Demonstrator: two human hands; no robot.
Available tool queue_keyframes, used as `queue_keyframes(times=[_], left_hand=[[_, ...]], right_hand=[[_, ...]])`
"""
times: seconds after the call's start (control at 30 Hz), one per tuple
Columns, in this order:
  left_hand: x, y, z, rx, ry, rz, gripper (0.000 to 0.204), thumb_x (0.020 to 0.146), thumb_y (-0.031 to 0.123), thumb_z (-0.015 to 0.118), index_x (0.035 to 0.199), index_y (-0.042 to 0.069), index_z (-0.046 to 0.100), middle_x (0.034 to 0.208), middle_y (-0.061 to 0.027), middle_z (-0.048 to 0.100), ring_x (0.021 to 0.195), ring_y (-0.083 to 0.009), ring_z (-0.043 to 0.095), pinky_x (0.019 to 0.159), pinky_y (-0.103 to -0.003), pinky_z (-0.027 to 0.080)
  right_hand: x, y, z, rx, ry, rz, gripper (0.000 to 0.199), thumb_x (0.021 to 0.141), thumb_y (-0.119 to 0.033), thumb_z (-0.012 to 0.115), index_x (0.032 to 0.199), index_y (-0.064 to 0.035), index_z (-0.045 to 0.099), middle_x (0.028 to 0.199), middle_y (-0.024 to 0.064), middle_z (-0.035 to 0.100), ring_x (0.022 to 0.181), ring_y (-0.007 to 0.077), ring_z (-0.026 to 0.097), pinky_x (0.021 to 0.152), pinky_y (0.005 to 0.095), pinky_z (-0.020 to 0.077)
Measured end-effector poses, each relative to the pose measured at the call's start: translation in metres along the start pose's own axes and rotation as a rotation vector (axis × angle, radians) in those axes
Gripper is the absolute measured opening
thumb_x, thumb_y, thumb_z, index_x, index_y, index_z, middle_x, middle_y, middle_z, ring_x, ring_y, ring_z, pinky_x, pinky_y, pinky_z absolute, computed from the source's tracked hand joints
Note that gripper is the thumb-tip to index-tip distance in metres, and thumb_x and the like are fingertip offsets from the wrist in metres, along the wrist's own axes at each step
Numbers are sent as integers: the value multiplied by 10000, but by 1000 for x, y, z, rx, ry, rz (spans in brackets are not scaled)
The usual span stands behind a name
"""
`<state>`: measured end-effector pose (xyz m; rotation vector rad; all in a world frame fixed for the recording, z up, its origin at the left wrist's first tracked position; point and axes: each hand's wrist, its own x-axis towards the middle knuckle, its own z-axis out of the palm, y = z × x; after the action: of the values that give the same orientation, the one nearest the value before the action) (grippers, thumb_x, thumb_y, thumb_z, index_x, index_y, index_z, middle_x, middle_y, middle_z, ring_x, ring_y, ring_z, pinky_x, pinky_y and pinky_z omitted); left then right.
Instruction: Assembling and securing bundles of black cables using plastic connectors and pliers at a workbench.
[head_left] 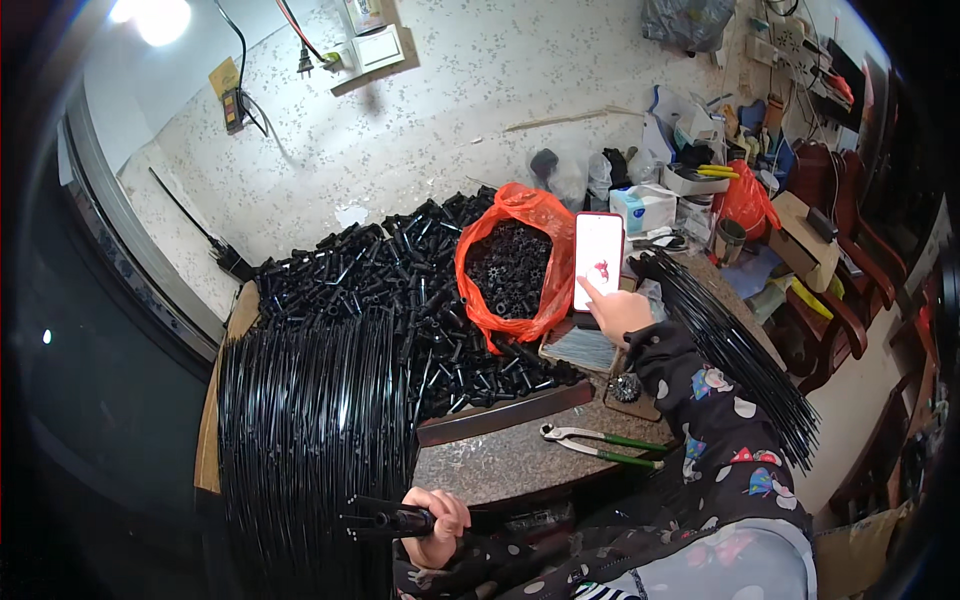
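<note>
1. Wrapping its fingers around a black part point(405, 522), the left hand point(436, 525) pinches it snugly; the thing is a smooth, glossy tube with thin prongs pointing left, held near the table's front edge.
2. The right hand point(622, 312) has its index finger stretched to the phone point(598, 245); its other fingers are folded, and I cannot tell whether they press on anything. A soft, dark patterned sleeve point(715, 400) covers that arm.
3. The phone, a flat slab with a red rim and a bright screen, stands upright beside the bag point(515, 197), which is thin, crinkled orange plastic, gaping open around small, toothed black pieces point(508, 265).
4. Short, shiny black tubes point(365, 265) heap up left of the bag, and a straight, dull bar point(505, 412) borders their front.
5. Long, slim black rods point(310, 420) lie side by side at the left; another sheaf point(730, 345) fans out at the right.
6. Green-handled metal pliers point(600, 440) rest on the speckled, stone-like table point(490, 465).
7. Behind, the pale wall point(480, 90) bears a fine, speckled pattern.
</note>
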<state>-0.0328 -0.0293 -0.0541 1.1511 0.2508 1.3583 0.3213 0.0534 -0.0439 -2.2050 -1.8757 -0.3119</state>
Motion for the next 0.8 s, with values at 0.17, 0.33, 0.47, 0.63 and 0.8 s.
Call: queue_keyframes(times=[0.17, 0.33, 0.47, 0.63, 0.8], left_hand=[[-2, 2, -6, 23, 10, -14, 267, 762, 135, 651, 713, 53, 402, 503, -38, 447, 388, -97, 390, 401, -247, 386], [0, -3, -4, 20, -11, -29, 251, 776, 131, 633, 723, 51, 401, 513, -45, 453, 388, -100, 384, 399, -248, 381], [-2, -5, -7, 35, 18, -29, 253, 779, 133, 631, 724, 50, 399, 505, -48, 449, 385, -101, 381, 397, -250, 381], [-1, -9, -9, 56, 33, -37, 270, 773, 153, 640, 719, 49, 397, 489, -50, 440, 376, -105, 377, 393, -256, 381], [2, -12, -8, 72, 24, -52, 273, 774, 157, 640, 710, 49, 397, 491, -52, 441, 377, -108, 381, 396, -258, 384]], right_hand=[[27, 50, 40, 624, 792, 335, 244, 802, -138, 511, 1022, -38, 551, 815, 158, 605, 759, 279, 596, 659, 338, 459], [63, 110, 73, 1574, 612, 517, 342, 827, -258, 544, 1040, 10, 549, 947, 79, 593, 828, 158, 554, 749, 264, 421], [69, 72, 62, 1832, 470, 528, 363, 867, -289, 500, 1099, -11, 513, 1020, 55, 571, 904, 130, 518, 782, 258, 397], [76, 79, 81, 1966, 526, 377, 301, 870, -259, 499, 1026, -5, 545, 924, 43, 605, 789, 135, 574, 734, 271, 442], [79, 73, 81, 1978, 536, 351, 296, 877, -258, 490, 1026, -8, 538, 928, 45, 601, 817, 130, 564, 755, 273, 435]])
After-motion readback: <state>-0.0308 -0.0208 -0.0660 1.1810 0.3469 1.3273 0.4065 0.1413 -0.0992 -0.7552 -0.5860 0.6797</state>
